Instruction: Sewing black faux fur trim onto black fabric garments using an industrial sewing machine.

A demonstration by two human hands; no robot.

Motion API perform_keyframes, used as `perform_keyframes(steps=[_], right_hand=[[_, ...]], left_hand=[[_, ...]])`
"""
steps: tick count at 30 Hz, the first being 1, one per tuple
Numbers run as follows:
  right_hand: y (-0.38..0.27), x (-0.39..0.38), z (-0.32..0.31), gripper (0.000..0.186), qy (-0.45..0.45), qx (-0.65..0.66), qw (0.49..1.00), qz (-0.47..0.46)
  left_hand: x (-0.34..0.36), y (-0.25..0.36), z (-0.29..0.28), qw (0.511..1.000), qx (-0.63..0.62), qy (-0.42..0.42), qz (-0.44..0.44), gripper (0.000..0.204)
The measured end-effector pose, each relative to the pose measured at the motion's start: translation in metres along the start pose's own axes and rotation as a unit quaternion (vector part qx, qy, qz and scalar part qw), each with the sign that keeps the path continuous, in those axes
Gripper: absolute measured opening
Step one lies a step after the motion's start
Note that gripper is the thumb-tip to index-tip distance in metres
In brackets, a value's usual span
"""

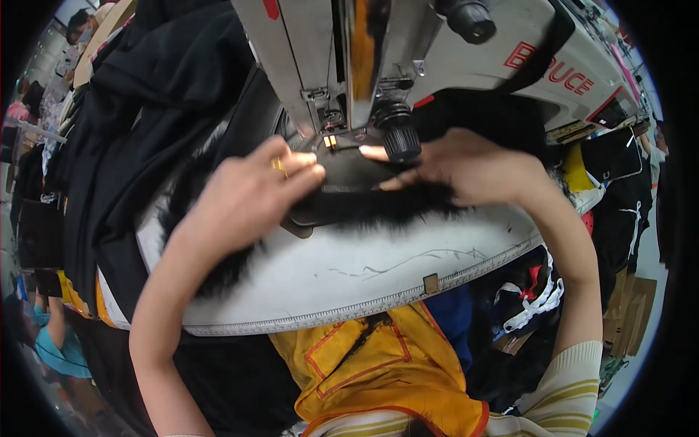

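Observation:
A sewing machine (314,87) stands at the top centre over a white table (349,269) with a measuring tape along its edge. Black fabric with furry trim (397,204) lies under the needle area. My left hand (255,186), a yellow ring on one finger, has its fingertips pinched on that fabric, left of the presser foot. My right hand (473,167) is right of the foot, beside a black knob (402,142), its fingers stretched apart on the fabric, index tip near the foot; some fingers are hidden.
Black cloth (124,124) piles along the left. A yellow and red garment (371,371) covers my lap. White straps (531,306) and cardboard (633,313) lie at the right. Other people (76,29), one in teal (58,342), are at the far left.

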State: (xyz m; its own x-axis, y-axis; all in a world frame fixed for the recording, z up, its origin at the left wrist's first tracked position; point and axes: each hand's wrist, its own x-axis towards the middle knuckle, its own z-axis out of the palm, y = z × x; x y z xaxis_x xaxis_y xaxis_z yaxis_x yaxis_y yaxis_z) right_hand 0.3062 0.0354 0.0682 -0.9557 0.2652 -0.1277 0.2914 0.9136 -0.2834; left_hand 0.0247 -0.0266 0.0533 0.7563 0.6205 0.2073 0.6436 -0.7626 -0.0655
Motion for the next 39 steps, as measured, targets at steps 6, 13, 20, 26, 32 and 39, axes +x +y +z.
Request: perform_keyframes(steps=[6,13,20,26,32,39], right_hand=[[-0.013,0.011,-0.007,0.070,-0.091,0.006,0.993,0.073],[-0.015,0.011,-0.007,0.079,-0.111,0.012,0.992,0.062],[-0.007,0.006,0.001,0.080,-0.045,-0.029,0.997,0.056],[-0.002,-0.005,-0.018,0.080,-0.090,-0.067,0.990,0.090],[0.007,-0.010,-0.012,0.081,-0.061,-0.087,0.991,0.084],[0.012,-0.013,-0.012,0.081,-0.030,-0.061,0.996,0.061]], left_hand=[[-0.004,0.008,0.001,0.993,0.045,-0.059,-0.087,0.056],[-0.009,-0.006,0.004,0.990,0.096,0.005,0.099,0.044],[-0.005,-0.022,-0.002,1.000,0.016,0.010,0.002,0.038],[0.002,-0.005,0.008,0.997,0.037,0.034,-0.050,0.036],[0.003,-0.005,0.015,0.995,0.028,0.074,-0.057,0.033],[0.003,-0.003,0.018,0.994,0.043,0.091,-0.040,0.031]])
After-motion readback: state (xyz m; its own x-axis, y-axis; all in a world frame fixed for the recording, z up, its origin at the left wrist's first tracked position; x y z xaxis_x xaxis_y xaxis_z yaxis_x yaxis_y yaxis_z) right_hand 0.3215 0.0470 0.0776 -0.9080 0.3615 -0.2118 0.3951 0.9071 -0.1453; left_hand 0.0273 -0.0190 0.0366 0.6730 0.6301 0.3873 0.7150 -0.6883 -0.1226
